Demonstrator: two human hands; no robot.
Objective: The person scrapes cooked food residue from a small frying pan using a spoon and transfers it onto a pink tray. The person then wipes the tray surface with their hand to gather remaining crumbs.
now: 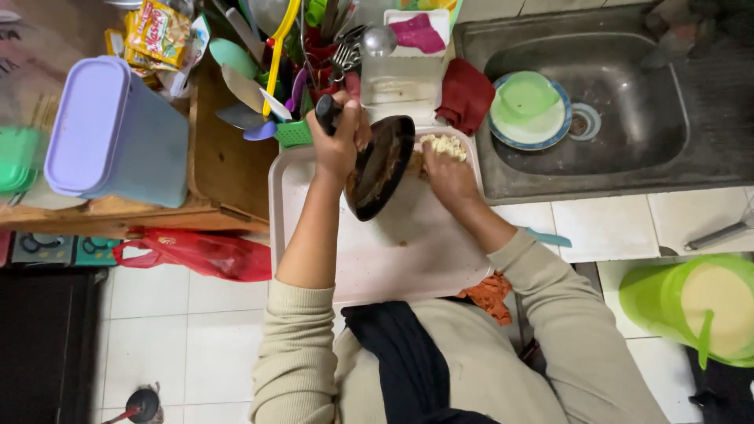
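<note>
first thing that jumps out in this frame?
Dead centre: the left hand grips the black handle of a dark frying pan, tilted steeply over a pale tray. The right hand is at the pan's far side, by a heap of pale crumbly food at the tray's top edge. Next, the big lilac lidded tub on the wooden shelf at left, and the steel sink at right holding a plate with a green bowl.
</note>
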